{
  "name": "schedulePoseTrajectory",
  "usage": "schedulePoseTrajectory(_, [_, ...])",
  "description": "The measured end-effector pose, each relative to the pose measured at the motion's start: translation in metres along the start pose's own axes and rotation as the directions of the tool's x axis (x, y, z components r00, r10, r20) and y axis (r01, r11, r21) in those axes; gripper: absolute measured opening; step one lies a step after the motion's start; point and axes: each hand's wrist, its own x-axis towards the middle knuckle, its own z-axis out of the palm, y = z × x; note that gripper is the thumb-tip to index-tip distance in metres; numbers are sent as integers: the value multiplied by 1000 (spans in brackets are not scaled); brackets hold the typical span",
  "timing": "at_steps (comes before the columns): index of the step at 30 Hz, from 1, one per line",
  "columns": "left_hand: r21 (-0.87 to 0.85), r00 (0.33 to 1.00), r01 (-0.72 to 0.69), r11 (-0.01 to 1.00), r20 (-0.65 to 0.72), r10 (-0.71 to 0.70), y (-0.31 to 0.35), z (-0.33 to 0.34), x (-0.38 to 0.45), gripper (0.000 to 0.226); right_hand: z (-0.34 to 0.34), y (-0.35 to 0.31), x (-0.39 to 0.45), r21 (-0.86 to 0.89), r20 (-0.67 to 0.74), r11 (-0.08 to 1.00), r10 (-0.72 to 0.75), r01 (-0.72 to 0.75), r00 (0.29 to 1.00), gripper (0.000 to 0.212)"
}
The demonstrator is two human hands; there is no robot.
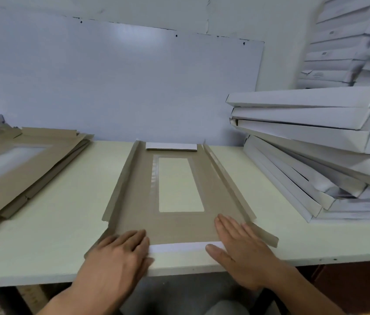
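Two-handed, pressed down on cardboard blank (134, 201), brown side up, flat on table (54, 235) at its near edge. Had left hand (120, 253) spread flat, palm down, fingers straight and close together, on blank's near left corner. Had right hand (240, 248) flat too, palm down, fingers straight and slightly apart, thumb out toward left hand, on near right part of blank. Gripped nothing with either. Saw white flap (179, 247) between both hands, along blank's near edge, touched by left fingertips at one end and by right thumb at the other. Noted window cutout (179, 185) just beyond fingertips, midway between hands, exposing table beneath. Noted raised side flaps (122, 178) running away from each hand, tilted up, not flat. Spotted second white flap (171, 146) at blank's far end, well beyond both hands. Logged stack of flat brown blanks (20, 160) well out left of left hand and farther back, apart from blank. Logged leaning stack of white boxes (315, 137) right of right hand and beyond it, near blank's right flap but apart. Saw taller pile of white boxes (338, 53) behind that, blurred. Saw white panel (134, 76) on wall past blank's far end.
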Motion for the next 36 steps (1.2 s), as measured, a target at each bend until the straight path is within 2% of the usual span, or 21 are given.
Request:
schedulePoseTrajectory(3, [-40, 999, 23, 999, 24, -22, -1, -8, 3, 40, 1, 1, -1, 0, -33, 1000, 0, 0, 999, 86])
schedulePoseTrajectory(5, [-45, 996, 1, 999, 84, 2, 0, -13, 12, 39, 2, -10, 1, 3, -102, 996, -83, 84, 991, 73])
schedulePoseTrajectory(8, [-48, 982, -100, 994, 154, 106, 4, -15, 25, 26, 2, -27, 5, -21, -278, 972, -230, 234, 933, 53])
schedulePoseTrajectory(10, [-23, 972, -162, 986, 170, 164, 6, -17, 30, 19, 0, -34, 8, -27, -332, 958, -278, 286, 901, 44])
schedulePoseTrajectory(14, [-53, 967, -135, 989, 210, 143, -1, -17, 34, 23, -11, -36, 19, -58, -336, 941, -332, 332, 881, 34])
schedulePoseTrajectory(19, [-159, 990, 96, 983, 118, -77, 5, -18, 47, 24, -25, -39, 37, 159, -289, 955, -198, 251, 937, 33])
schedulePoseTrajectory(21, [-152, 996, 66, 986, 76, -55, 14, -16, 54, 28, -27, -45, 46, 190, -258, 951, -193, 246, 947, 38])
schedulePoseTrajectory(22, [-169, 1000, -3, 986, 2, 3, 19, -10, 55, 26, -26, -48, 50, 156, -242, 954, -213, 254, 947, 39])
schedulePoseTrajectory(24, [-215, 996, -87, 973, -9, 87, 29, 8, 53, 21, -19, -55, 56, 56, -211, 962, -252, 269, 944, 39])
schedulePoseTrajectory(25, [-220, 995, -52, 974, 69, 69, 31, 15, 51, 38, -14, -56, 58, 29, -182, 963, -258, 267, 949, 42])
schedulePoseTrajectory(27, [-115, 964, 28, 993, 266, 3, 34, 18, 45, 71, -5, -55, 62, 37, -81, 970, -236, 239, 968, 55])
schedulePoseTrajectory(30, [14, 870, 55, 998, 491, -55, 32, 6, 38, 109, 1, -46, 63, 33, -8, 985, -170, 170, 985, 72])
schedulePoseTrajectory(33, [249, 809, -37, 968, 576, -118, 27, -8, 33, 119, 0, -26, 58, 29, 3, 996, -89, 89, 996, 86])
schedulePoseTrajectory(36, [383, 800, -80, 920, 575, -170, 22, -16, 31, 118, -1, 3, 49, 8, -5, 1000, -17, 17, 1000, 88])
